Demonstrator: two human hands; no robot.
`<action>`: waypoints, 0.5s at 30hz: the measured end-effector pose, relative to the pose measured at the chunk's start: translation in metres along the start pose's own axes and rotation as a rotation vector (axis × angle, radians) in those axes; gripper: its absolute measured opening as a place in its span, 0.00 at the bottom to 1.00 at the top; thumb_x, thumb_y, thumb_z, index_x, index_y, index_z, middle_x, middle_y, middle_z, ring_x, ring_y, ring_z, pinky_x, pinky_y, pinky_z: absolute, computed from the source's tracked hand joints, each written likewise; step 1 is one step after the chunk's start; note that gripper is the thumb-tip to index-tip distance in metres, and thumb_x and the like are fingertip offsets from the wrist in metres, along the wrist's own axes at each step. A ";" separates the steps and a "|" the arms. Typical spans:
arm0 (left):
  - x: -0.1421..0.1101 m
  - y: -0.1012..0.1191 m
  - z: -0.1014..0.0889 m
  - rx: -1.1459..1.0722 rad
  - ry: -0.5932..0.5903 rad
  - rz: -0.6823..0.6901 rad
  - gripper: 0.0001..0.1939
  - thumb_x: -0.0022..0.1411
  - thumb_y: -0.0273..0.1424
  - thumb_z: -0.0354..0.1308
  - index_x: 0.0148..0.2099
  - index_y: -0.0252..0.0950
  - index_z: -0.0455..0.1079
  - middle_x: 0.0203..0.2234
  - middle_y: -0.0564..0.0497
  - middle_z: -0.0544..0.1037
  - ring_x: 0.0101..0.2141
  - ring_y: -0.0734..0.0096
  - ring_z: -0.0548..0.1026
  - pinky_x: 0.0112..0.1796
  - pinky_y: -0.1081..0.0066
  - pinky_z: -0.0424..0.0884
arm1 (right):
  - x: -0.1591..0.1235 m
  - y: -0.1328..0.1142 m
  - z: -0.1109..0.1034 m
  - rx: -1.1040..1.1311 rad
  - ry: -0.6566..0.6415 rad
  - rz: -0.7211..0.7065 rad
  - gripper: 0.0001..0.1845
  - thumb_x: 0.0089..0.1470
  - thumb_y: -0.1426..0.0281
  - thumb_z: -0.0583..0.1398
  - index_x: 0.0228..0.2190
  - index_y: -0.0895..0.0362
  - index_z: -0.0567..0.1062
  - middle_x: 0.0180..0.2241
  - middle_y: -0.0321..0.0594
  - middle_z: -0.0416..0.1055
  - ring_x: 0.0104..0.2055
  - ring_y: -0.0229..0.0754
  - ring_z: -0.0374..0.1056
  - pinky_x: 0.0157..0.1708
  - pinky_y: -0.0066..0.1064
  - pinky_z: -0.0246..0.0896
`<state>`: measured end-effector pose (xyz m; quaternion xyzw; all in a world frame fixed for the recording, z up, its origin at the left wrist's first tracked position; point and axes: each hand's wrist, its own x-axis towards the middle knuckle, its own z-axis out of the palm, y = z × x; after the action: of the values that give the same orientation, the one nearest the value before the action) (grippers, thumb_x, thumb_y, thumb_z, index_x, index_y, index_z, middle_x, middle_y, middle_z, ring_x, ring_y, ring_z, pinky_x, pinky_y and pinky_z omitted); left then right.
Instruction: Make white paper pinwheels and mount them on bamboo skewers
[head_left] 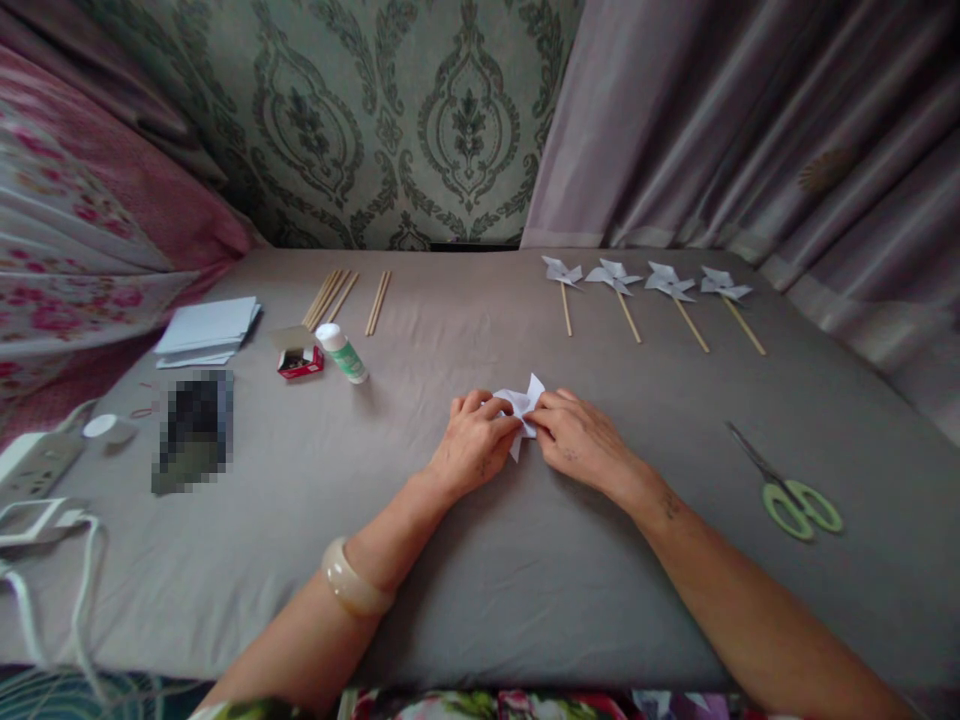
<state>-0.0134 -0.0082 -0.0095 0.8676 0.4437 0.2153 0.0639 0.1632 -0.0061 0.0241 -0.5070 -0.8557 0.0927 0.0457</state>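
Observation:
A white paper pinwheel (532, 388) without a visible stick lies low over the middle of the cloth-covered table (480, 580). My left hand (474, 440) grips it from the left, fingers curled and thumb near its centre. From the right, my right hand (579, 440) pinches it, its fingertips meeting the left thumb at the centre. Part of the paper is hidden under my fingers. Whether a pin is between the fingertips cannot be made out.
Finished pinwheels on sticks (667, 284) lie at the back right. Green-handled scissors (784, 490) rest at right. Left of centre are a glue stick (343, 355), a small red box (300, 364), wooden sticks (325, 299) and white paper sheets (204, 332). A power strip (37, 462) sits far left.

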 end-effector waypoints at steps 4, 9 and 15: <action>0.000 -0.006 -0.004 -0.111 0.155 -0.199 0.10 0.64 0.32 0.54 0.42 0.41 0.76 0.40 0.49 0.79 0.43 0.62 0.69 0.42 0.62 0.61 | 0.008 0.006 -0.007 -0.016 -0.100 -0.069 0.15 0.57 0.75 0.52 0.39 0.57 0.78 0.38 0.44 0.73 0.44 0.44 0.64 0.42 0.32 0.56; 0.002 -0.012 -0.011 -0.195 0.284 -0.426 0.09 0.63 0.30 0.55 0.39 0.39 0.76 0.36 0.50 0.80 0.40 0.64 0.71 0.44 0.63 0.63 | 0.018 0.013 -0.010 -0.011 -0.188 -0.100 0.15 0.56 0.75 0.53 0.39 0.57 0.78 0.40 0.44 0.74 0.46 0.44 0.66 0.43 0.31 0.56; 0.004 -0.012 -0.014 -0.186 0.297 -0.510 0.09 0.63 0.30 0.54 0.38 0.39 0.77 0.35 0.50 0.80 0.41 0.63 0.72 0.43 0.63 0.63 | 0.026 0.012 -0.016 -0.028 -0.249 -0.120 0.13 0.53 0.76 0.53 0.33 0.57 0.78 0.37 0.44 0.76 0.41 0.43 0.69 0.38 0.29 0.56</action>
<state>-0.0259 0.0006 0.0008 0.6778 0.6300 0.3565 0.1293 0.1634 0.0235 0.0366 -0.4402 -0.8847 0.1400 -0.0627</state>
